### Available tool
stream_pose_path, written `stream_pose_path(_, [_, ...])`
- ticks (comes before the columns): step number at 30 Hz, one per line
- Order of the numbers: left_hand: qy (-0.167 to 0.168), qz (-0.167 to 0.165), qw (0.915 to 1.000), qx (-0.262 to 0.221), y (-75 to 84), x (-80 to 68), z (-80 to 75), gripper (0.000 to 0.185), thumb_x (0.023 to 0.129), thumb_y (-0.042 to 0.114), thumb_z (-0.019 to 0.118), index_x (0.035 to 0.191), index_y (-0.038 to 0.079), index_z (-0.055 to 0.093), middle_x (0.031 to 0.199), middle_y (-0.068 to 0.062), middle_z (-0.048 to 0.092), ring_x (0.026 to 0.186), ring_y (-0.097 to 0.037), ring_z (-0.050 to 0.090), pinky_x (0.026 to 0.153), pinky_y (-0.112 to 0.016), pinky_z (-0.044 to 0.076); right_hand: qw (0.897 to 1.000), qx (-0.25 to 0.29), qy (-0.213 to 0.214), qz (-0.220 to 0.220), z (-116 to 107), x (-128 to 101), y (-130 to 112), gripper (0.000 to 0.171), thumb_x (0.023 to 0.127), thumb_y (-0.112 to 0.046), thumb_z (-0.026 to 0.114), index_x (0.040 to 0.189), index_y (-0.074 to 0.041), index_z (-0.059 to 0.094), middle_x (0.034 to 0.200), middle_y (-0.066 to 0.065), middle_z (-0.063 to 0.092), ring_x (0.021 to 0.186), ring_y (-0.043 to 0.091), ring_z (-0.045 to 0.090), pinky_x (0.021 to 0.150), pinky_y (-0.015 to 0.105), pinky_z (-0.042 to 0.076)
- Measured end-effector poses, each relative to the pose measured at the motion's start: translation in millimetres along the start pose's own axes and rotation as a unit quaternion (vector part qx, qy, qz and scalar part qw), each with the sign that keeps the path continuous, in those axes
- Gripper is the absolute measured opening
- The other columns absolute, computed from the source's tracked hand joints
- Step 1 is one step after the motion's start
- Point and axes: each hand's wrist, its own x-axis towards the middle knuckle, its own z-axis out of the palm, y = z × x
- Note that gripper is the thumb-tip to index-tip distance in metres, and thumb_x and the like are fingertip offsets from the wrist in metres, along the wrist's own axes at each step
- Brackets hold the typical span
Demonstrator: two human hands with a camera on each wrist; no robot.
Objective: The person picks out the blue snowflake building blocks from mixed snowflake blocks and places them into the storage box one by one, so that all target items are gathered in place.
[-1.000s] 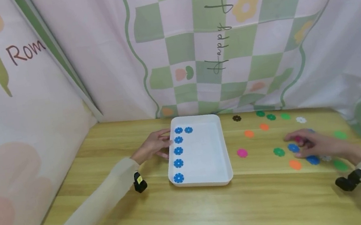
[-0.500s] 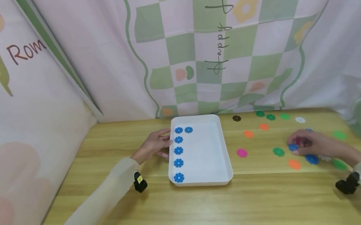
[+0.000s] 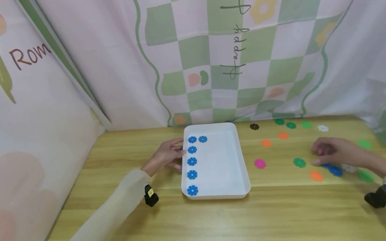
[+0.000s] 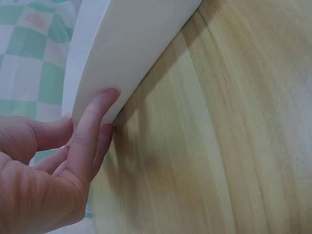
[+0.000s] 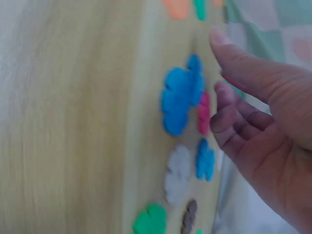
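Observation:
My left hand (image 3: 164, 156) holds the left side of a white tray (image 3: 224, 161); in the left wrist view the thumb is at the rim and a finger presses the outer wall. Blue flower-shaped discs (image 3: 192, 161) line the tray's left side, one more beside the topmost. My right hand (image 3: 338, 151) hovers over loose discs, fingers loosely curled, thumb apart. In the right wrist view, just below it, a blue disc (image 5: 195, 80) leans against other blue pieces (image 5: 175, 102), beside a pink disc (image 5: 204, 113). A reddish sliver behind the thumb is unclear.
On the wooden table (image 3: 210, 234), right of the tray, lie a magenta disc (image 3: 260, 163), a dark brown disc (image 3: 254, 126), a white disc (image 3: 323, 128), and several green and orange discs (image 3: 316, 176). A patterned curtain (image 3: 205, 52) hangs behind.
My right hand lifted slightly and its fingers loosened; the blue disc formerly at its fingertips now lies by the other blue pieces. The left hand and tray stay in place.

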Motion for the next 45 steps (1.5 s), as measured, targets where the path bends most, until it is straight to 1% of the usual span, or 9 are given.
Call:
stream_pose_path(6, [0.009, 0.001, 0.9999, -0.012, -0.1, -4.3, -3.9, 0.062, 0.106, 0.005, 0.059, 0.163, 0.011, 0.035, 0.16, -0.024, 0.045, 0.13, -0.043, 0.062, 0.077, -0.04, 0.069, 0.999, -0.002, -0.008, -0.038, -7.5, -8.2, 0.7, 0.031, 0.086, -0.003, 0.083, 0.113, 0.003, 0.068, 0.092, 0.006, 0.068, 0.083, 0.001, 0.061, 0.066, 0.019, 0.055])
stream_pose_path(16, [0.003, -0.001, 0.9999, -0.011, -0.7, -2.5, -0.4, 0.062, 0.107, 0.007, 0.059, 0.164, 0.011, 0.035, 0.161, -0.023, 0.044, 0.133, -0.042, 0.06, 0.078, -0.039, 0.069, 0.999, -0.029, -0.029, -0.018, -5.8, -3.8, -8.3, 0.018, 0.088, -0.002, 0.081, 0.1, -0.003, 0.067, 0.087, -0.004, 0.064, 0.074, 0.0, 0.057, 0.061, 0.02, 0.053])
stream_pose_path(20, [0.0, 0.001, 1.0, -0.009, -0.6, -2.3, 0.3, 0.063, 0.106, 0.006, 0.06, 0.164, 0.011, 0.035, 0.161, -0.024, 0.044, 0.13, -0.042, 0.062, 0.079, -0.04, 0.069, 0.999, 0.009, -0.037, -0.002, -10.9, 8.6, -21.3, 0.01, 0.095, -0.004, 0.075, 0.093, -0.007, 0.065, 0.077, -0.004, 0.063, 0.064, 0.006, 0.058, 0.055, 0.023, 0.052])
stream_pose_path(23, [-0.003, 0.001, 1.0, -0.005, -0.1, -2.0, 0.8, 0.064, 0.106, 0.006, 0.06, 0.164, 0.011, 0.034, 0.161, -0.024, 0.044, 0.129, -0.042, 0.063, 0.079, -0.04, 0.069, 0.998, 0.041, -0.03, 0.029, -14.2, 28.4, -45.9, 0.006, 0.098, -0.009, 0.072, 0.096, -0.005, 0.068, 0.077, 0.0, 0.066, 0.066, 0.011, 0.062, 0.057, 0.025, 0.056])
stream_pose_path(28, [-0.002, 0.004, 1.0, -0.005, 0.3, -0.5, 0.3, 0.063, 0.106, 0.007, 0.06, 0.164, 0.011, 0.034, 0.16, -0.024, 0.045, 0.128, -0.042, 0.063, 0.078, -0.04, 0.069, 0.987, 0.137, -0.048, 0.068, -6.5, 85.6, -107.3, 0.025, 0.102, -0.015, 0.069, 0.114, 0.006, 0.068, 0.094, 0.016, 0.075, 0.081, 0.016, 0.072, 0.078, 0.032, 0.066])
stream_pose_path(32, [-0.006, 0.006, 0.9999, -0.006, 0.9, -1.3, 0.4, 0.063, 0.106, 0.007, 0.059, 0.164, 0.01, 0.033, 0.159, -0.025, 0.046, 0.127, -0.042, 0.064, 0.079, -0.041, 0.069, 0.965, 0.234, -0.084, 0.08, 22.4, 137.5, -147.5, 0.029, 0.1, -0.007, 0.07, 0.117, 0.016, 0.064, 0.101, 0.022, 0.077, 0.083, 0.016, 0.076, 0.088, 0.043, 0.067])
stream_pose_path(38, [-0.005, 0.001, 1.0, -0.007, 0.7, -1.7, 1.0, 0.063, 0.106, 0.007, 0.059, 0.164, 0.01, 0.034, 0.158, -0.024, 0.048, 0.127, -0.042, 0.064, 0.08, -0.041, 0.069, 0.942, 0.281, -0.101, 0.151, 76.9, 198.0, -184.0, 0.027, 0.097, 0.002, 0.071, 0.117, 0.018, 0.061, 0.09, 0.016, 0.078, 0.074, 0.014, 0.075, 0.085, 0.039, 0.068])
stream_pose_path(41, [-0.001, 0.0, 1.0, -0.009, 0.0, -0.7, 0.5, 0.062, 0.106, 0.007, 0.06, 0.163, 0.01, 0.035, 0.158, -0.024, 0.048, 0.128, -0.042, 0.064, 0.079, -0.041, 0.069, 0.945, 0.263, -0.087, 0.176, 99.3, 217.1, -191.6, 0.022, 0.095, 0.002, 0.073, 0.112, 0.014, 0.065, 0.087, 0.015, 0.078, 0.07, 0.013, 0.075, 0.079, 0.034, 0.069])
stream_pose_path(45, [-0.003, -0.002, 1.0, -0.007, -0.2, -0.4, 0.5, 0.063, 0.106, 0.007, 0.06, 0.163, 0.011, 0.035, 0.159, -0.023, 0.047, 0.128, -0.042, 0.063, 0.079, -0.04, 0.069, 0.963, 0.19, -0.067, 0.178, 117.5, 227.7, -197.9, 0.015, 0.095, -0.003, 0.074, 0.103, 0.008, 0.069, 0.089, 0.016, 0.079, 0.07, 0.014, 0.075, 0.073, 0.027, 0.067])
